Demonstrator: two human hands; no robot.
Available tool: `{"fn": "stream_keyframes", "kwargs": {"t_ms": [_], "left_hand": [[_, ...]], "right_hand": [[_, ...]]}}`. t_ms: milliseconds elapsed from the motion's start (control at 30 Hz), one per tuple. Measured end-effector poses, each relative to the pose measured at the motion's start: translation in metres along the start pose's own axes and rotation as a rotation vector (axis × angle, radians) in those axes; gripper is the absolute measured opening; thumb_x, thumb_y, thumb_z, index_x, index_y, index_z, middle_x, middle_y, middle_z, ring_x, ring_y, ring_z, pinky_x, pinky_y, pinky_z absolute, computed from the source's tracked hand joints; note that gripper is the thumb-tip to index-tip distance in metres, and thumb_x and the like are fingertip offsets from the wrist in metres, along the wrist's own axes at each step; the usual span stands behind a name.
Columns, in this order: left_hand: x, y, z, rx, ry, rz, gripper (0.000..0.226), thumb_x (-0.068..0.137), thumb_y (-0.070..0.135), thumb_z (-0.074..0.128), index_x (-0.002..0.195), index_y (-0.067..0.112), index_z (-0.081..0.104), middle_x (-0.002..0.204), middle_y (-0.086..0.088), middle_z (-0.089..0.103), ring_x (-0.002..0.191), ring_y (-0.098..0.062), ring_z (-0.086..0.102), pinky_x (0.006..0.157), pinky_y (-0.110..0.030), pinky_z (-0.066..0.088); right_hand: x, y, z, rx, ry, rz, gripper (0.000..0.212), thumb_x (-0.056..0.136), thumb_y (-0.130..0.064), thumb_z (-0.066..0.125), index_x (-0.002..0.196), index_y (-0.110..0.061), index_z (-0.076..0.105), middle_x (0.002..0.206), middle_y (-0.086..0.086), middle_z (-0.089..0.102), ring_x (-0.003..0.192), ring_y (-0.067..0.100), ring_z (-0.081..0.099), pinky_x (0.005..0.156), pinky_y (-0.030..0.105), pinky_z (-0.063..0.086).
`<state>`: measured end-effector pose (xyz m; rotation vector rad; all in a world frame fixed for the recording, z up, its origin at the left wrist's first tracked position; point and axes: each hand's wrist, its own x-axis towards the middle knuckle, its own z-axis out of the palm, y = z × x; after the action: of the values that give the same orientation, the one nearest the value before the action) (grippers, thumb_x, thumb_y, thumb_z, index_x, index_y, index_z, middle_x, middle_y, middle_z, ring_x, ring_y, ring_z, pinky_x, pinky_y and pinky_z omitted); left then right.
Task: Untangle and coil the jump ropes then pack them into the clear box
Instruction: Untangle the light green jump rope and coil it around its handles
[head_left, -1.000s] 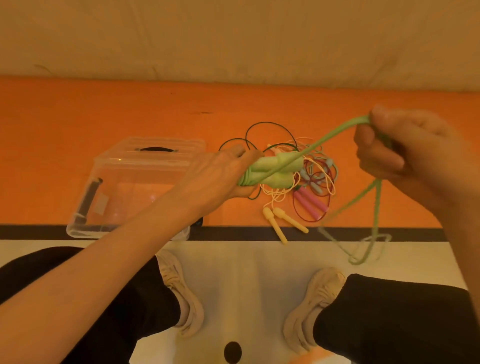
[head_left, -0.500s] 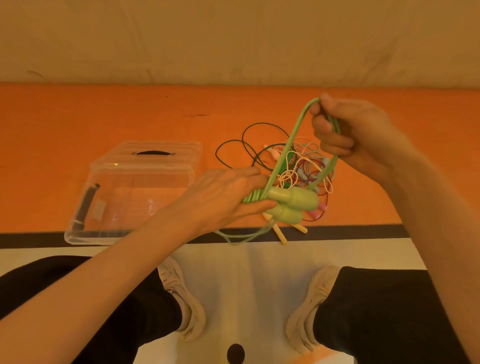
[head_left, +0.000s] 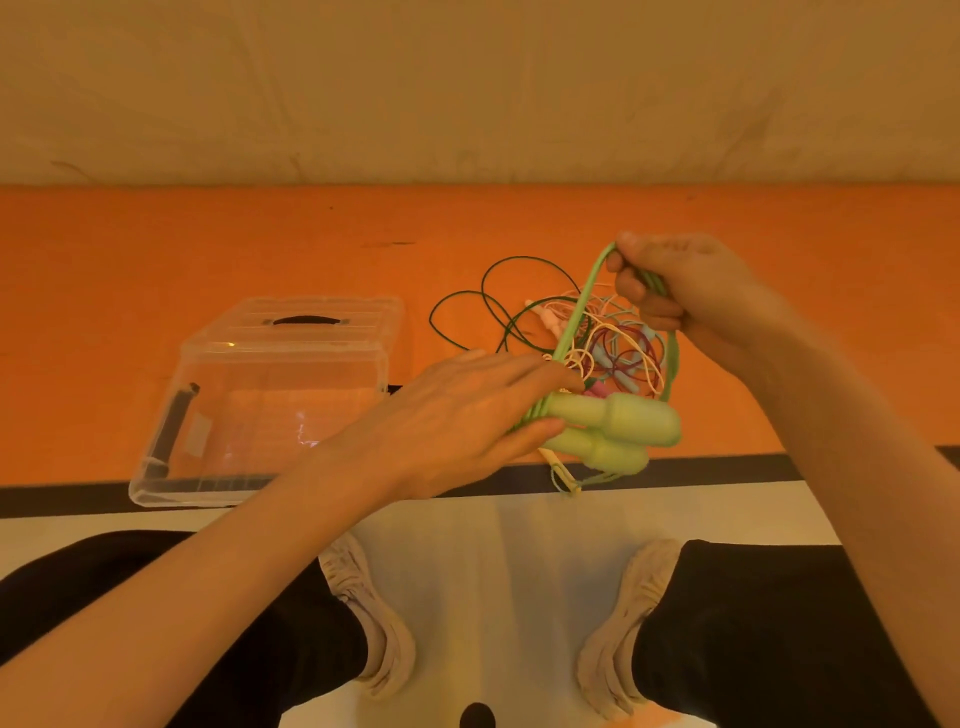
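Observation:
My left hand (head_left: 467, 410) grips the two light green handles (head_left: 618, 431) of a green jump rope, together with several strands of its cord. My right hand (head_left: 675, 291) holds loops of the green cord (head_left: 576, 306) up above the handles, stretched taut. Behind them on the orange floor lies a tangle of other ropes (head_left: 613, 353): dark green, cream, maroon and pale blue cords with small handles. The clear box (head_left: 171, 467) sits to the left, with nothing in it.
The box's clear lid (head_left: 311, 322) with a dark handle lies just behind the box. A black stripe (head_left: 727, 470) divides the orange floor from a white mat. My knees and shoes are at the bottom of the view.
My right hand has come down and left a little with the cord loops. The trailing green cord that hung below the handles has been drawn up. My left hand still holds the handles.

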<state>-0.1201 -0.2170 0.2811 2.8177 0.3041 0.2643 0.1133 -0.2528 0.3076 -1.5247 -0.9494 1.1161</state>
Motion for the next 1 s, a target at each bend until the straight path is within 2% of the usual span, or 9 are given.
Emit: {"fn": "stream_keyframes", "kwargs": {"t_ms": [167, 267, 367, 433, 533, 633, 767, 933, 1000], "left_hand": [[-0.002, 0.007, -0.002, -0.120, 0.002, 0.009, 0.047, 0.097, 0.048, 0.038, 0.134, 0.020, 0.043, 0.121, 0.006, 0.050, 0.098, -0.007, 0.049, 0.079, -0.016, 0.034], [-0.005, 0.010, -0.005, -0.207, 0.034, -0.014, 0.053, 0.090, 0.055, 0.050, 0.134, 0.025, 0.042, 0.122, 0.014, 0.047, 0.096, -0.003, 0.052, 0.073, -0.021, 0.045], [-0.007, 0.007, -0.006, -0.365, 0.111, -0.085, 0.048, 0.089, 0.049, 0.057, 0.130, 0.027, 0.046, 0.118, 0.017, 0.045, 0.098, -0.001, 0.050, 0.080, -0.024, 0.046], [-0.008, 0.003, -0.007, -0.479, 0.216, -0.158, 0.045, 0.087, 0.043, 0.063, 0.126, 0.025, 0.051, 0.113, 0.009, 0.044, 0.099, -0.002, 0.048, 0.081, -0.015, 0.041], [-0.006, -0.003, -0.010, -0.590, 0.341, -0.254, 0.041, 0.085, 0.040, 0.065, 0.120, 0.021, 0.056, 0.112, 0.004, 0.043, 0.104, -0.008, 0.049, 0.084, -0.011, 0.036], [-0.004, -0.008, -0.010, -0.581, 0.374, -0.290, 0.036, 0.088, 0.041, 0.064, 0.113, 0.017, 0.058, 0.104, 0.005, 0.051, 0.094, -0.008, 0.052, 0.076, -0.010, 0.036], [-0.001, -0.013, -0.008, -0.513, 0.373, -0.382, 0.036, 0.089, 0.047, 0.057, 0.117, 0.024, 0.054, 0.097, 0.012, 0.053, 0.085, -0.004, 0.050, 0.066, -0.015, 0.034], [0.006, -0.025, -0.005, -0.343, 0.357, -0.424, 0.043, 0.091, 0.054, 0.047, 0.125, 0.027, 0.045, 0.107, 0.014, 0.050, 0.087, 0.000, 0.047, 0.068, -0.025, 0.036], [0.010, -0.034, -0.007, -0.269, 0.350, -0.441, 0.046, 0.090, 0.058, 0.043, 0.127, 0.030, 0.043, 0.110, 0.014, 0.049, 0.088, -0.005, 0.048, 0.069, -0.032, 0.042]], "right_hand": [[0.000, 0.006, 0.000, -0.175, 0.029, 0.013, 0.032, 0.102, -0.025, 0.043, 0.078, -0.012, 0.059, 0.053, -0.003, 0.050, 0.040, 0.010, 0.027, 0.039, 0.021, 0.022], [0.001, 0.011, 0.001, -0.318, 0.030, 0.049, 0.033, 0.101, -0.028, 0.046, 0.075, -0.015, 0.061, 0.053, -0.004, 0.051, 0.042, 0.010, 0.033, 0.043, 0.022, 0.027], [-0.003, 0.016, 0.000, -0.352, 0.020, 0.097, 0.031, 0.096, -0.029, 0.056, 0.070, -0.018, 0.067, 0.054, -0.003, 0.052, 0.043, 0.007, 0.038, 0.045, 0.021, 0.032], [-0.006, 0.020, -0.001, -0.353, 0.029, 0.073, 0.026, 0.088, -0.023, 0.068, 0.061, -0.021, 0.071, 0.055, -0.003, 0.058, 0.049, 0.008, 0.046, 0.051, 0.024, 0.037], [-0.011, 0.024, 0.001, -0.393, 0.042, 0.044, 0.036, 0.091, -0.002, 0.059, 0.064, -0.026, 0.064, 0.056, -0.003, 0.061, 0.044, 0.001, 0.046, 0.042, 0.013, 0.036], [-0.017, 0.031, 0.002, -0.525, -0.035, 0.032, 0.037, 0.091, -0.008, 0.061, 0.056, -0.019, 0.061, 0.041, -0.010, 0.049, 0.039, 0.002, 0.036, 0.041, 0.011, 0.027], [-0.027, 0.038, 0.002, -0.558, -0.185, 0.044, 0.043, 0.091, -0.032, 0.060, 0.049, -0.027, 0.063, 0.048, -0.010, 0.046, 0.053, 0.012, 0.038, 0.049, 0.017, 0.030], [-0.036, 0.044, 0.014, -0.542, -0.330, -0.034, 0.037, 0.098, -0.028, 0.049, 0.071, -0.007, 0.064, 0.059, -0.011, 0.054, 0.056, 0.002, 0.044, 0.060, 0.015, 0.036], [-0.037, 0.041, 0.016, -0.500, -0.331, -0.082, 0.035, 0.100, -0.023, 0.046, 0.071, -0.010, 0.061, 0.061, -0.012, 0.055, 0.058, -0.002, 0.046, 0.061, 0.012, 0.035]]}}
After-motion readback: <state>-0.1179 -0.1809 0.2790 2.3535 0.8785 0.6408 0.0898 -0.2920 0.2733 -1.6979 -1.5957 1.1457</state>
